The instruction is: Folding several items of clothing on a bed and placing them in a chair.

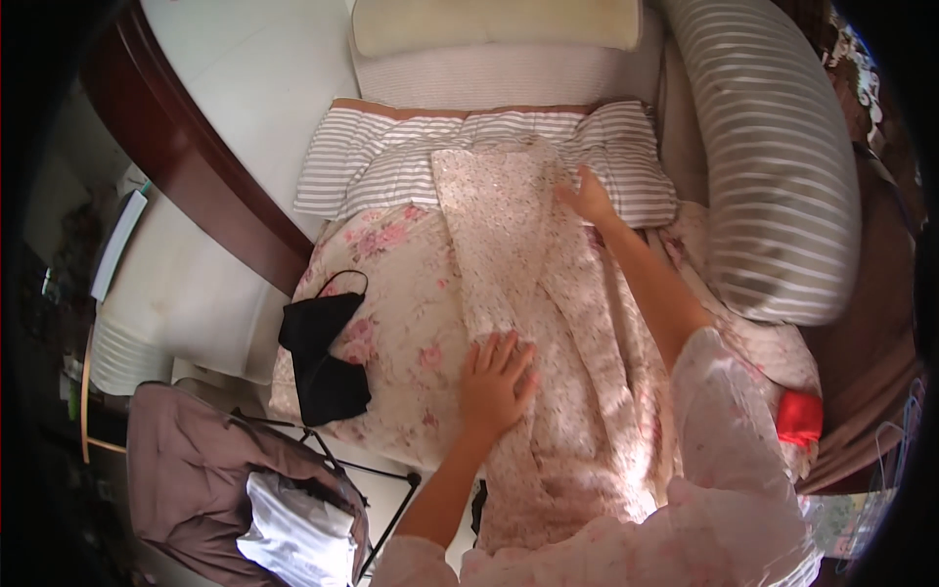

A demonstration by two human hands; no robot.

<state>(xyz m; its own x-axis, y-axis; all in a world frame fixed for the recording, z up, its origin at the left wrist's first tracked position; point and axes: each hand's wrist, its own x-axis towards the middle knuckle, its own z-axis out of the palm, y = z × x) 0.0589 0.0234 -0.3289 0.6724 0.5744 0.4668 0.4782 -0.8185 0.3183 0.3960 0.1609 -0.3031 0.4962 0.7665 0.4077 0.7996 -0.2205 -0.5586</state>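
A pale pink garment with a small floral print (494, 230) lies lengthwise on the bed, its far end over a striped pillow. Long sections of it run toward me, with loose folds on the right side. My left hand (497, 386) rests flat on its middle, fingers spread. At the far right edge of the cloth, my right hand (590, 201) touches the fabric with the thumb raised apart from the fingers; its fingertips are partly hard to make out. To the left, a black garment with a thin strap (326, 357) lies on the flowered bedding.
Pink-flowered bedding (391, 269) covers the bed. The striped pillow (357, 161) lies across its head, and a long striped bolster (778, 166) along the right. A red folded item (800, 418) sits at the right edge. Brown cloth (191, 470) and a white plastic bag (298, 528) are at lower left.
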